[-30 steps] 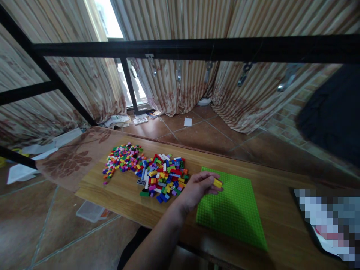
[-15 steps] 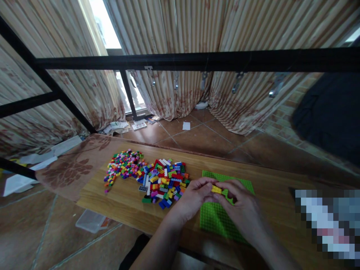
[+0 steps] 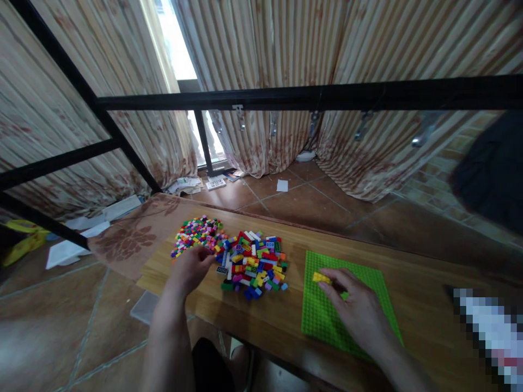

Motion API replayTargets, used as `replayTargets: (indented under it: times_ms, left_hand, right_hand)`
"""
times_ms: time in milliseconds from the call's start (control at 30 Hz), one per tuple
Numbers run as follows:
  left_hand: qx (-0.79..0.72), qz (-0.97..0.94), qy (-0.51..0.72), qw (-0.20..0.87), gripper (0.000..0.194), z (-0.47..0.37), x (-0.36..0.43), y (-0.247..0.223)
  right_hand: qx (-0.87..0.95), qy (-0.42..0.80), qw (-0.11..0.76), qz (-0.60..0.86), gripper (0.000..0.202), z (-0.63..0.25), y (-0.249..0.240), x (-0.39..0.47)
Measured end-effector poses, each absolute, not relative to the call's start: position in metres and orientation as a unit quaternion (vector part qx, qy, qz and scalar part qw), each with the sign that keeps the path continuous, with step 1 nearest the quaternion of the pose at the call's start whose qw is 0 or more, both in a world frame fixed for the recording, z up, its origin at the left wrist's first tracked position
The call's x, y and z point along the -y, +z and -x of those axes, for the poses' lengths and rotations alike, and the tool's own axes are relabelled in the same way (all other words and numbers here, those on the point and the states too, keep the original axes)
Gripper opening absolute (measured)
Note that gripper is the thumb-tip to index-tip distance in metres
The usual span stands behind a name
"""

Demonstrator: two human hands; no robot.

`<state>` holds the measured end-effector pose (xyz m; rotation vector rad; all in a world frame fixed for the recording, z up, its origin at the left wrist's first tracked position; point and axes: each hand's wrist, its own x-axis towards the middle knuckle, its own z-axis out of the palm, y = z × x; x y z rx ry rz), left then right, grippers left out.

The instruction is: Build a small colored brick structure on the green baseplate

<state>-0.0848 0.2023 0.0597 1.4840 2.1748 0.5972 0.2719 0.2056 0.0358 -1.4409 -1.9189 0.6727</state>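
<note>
My right hand point(image 3: 351, 296) is closed on a yellow brick point(image 3: 321, 278) above the green baseplate point(image 3: 321, 318); a bit of light green shows under its fingers. My left hand point(image 3: 193, 270) reaches to the near side of the pile of small colourful bricks point(image 3: 198, 231), its fingers drawn together at the gap beside the larger bricks. Whether anything is between those fingertips is too small to tell. A pile of larger mixed bricks point(image 3: 253, 261) lies between my two hands.
The bricks and baseplate are on a wooden board point(image 3: 286, 316). A black metal rail point(image 3: 286, 99) crosses beyond it, in front of striped curtains. A clear plastic box point(image 3: 143, 307) is on the floor at the near left. Papers point(image 3: 77, 245) lie at the left.
My left hand has left the yellow brick and moved left to the small bricks. My right hand still holds the yellow brick over the baseplate. The view has shifted a little left.
</note>
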Motion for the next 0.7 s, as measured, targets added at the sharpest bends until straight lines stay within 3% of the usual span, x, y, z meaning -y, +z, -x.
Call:
replayTargets:
  times_ms: [367,700]
  left_hand:
    - [-0.775,-0.581,0.105,0.227,0.019,0.072,-0.200,0.045]
    - [-0.762,-0.571,0.152,0.266,0.009,0.079,-0.198,0.055]
  right_hand:
    - [0.754,0.233,0.296,0.538,0.025,-0.270,0.031,-0.205]
    - [0.739,0.256,0.318,0.536,0.022,-0.267,0.037,-0.204]
